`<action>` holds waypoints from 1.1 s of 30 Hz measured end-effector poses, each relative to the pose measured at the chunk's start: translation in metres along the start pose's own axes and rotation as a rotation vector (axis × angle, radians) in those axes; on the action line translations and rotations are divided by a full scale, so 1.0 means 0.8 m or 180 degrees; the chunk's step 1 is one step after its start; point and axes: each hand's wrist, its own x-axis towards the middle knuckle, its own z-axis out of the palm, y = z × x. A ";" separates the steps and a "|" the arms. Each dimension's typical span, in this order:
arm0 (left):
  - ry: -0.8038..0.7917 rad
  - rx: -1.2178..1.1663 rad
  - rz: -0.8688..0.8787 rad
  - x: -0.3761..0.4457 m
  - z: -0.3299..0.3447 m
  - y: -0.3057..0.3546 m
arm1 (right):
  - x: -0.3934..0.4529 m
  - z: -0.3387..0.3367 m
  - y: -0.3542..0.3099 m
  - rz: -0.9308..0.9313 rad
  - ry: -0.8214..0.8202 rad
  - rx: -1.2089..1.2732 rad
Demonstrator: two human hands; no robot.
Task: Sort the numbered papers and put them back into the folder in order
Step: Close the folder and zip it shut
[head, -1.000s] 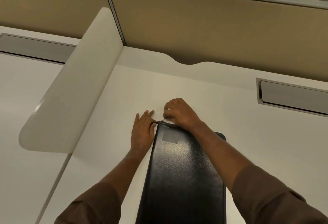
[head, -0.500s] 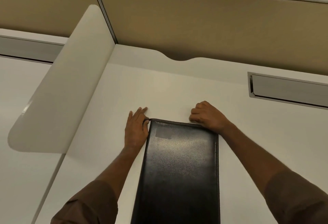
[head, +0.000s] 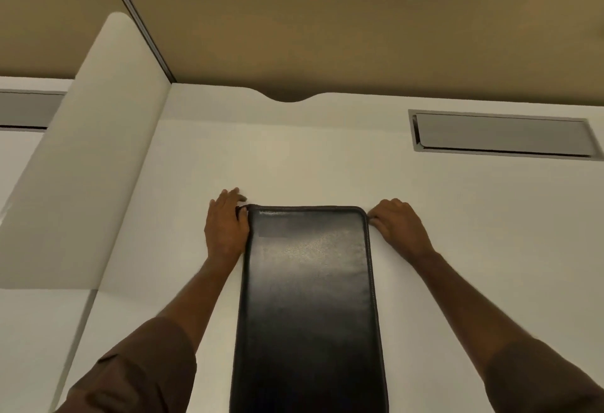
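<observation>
Black leather zip-around folder (head: 309,308) lies flat and closed at the counter's (head: 457,232) six o'clock, its near end cut off. Left hand (head: 225,232) rests flat against its eleven o'clock corner; steady it there. Right hand (head: 397,227), fingers curled, pinches at the one o'clock corner, likely the zip pull, which is hidden; draw it evenly along the edge. No papers show.

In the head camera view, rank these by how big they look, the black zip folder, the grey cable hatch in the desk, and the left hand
1. Black zip folder: largest, though nearest the camera.
2. Grey cable hatch: clearly smaller, and farther away.
3. Left hand: smallest.
</observation>
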 end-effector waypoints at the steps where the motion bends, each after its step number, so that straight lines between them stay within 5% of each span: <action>1: 0.0037 0.0050 0.0066 -0.004 0.000 0.012 | -0.005 0.001 -0.004 0.0100 0.0023 0.0024; 4: -0.0199 0.0415 0.0636 -0.032 0.010 0.078 | -0.013 0.002 -0.015 0.0399 0.0116 0.0142; 9: -0.1336 0.1333 0.1768 -0.106 0.073 0.163 | -0.015 0.003 -0.028 0.0607 0.0140 -0.0025; 16: -0.1620 0.1847 0.1619 -0.127 0.098 0.152 | -0.024 0.005 -0.031 0.0046 0.0185 -0.0651; 33: -0.1562 0.1683 0.1591 -0.129 0.099 0.154 | -0.169 0.016 -0.062 -0.0420 0.0011 -0.0662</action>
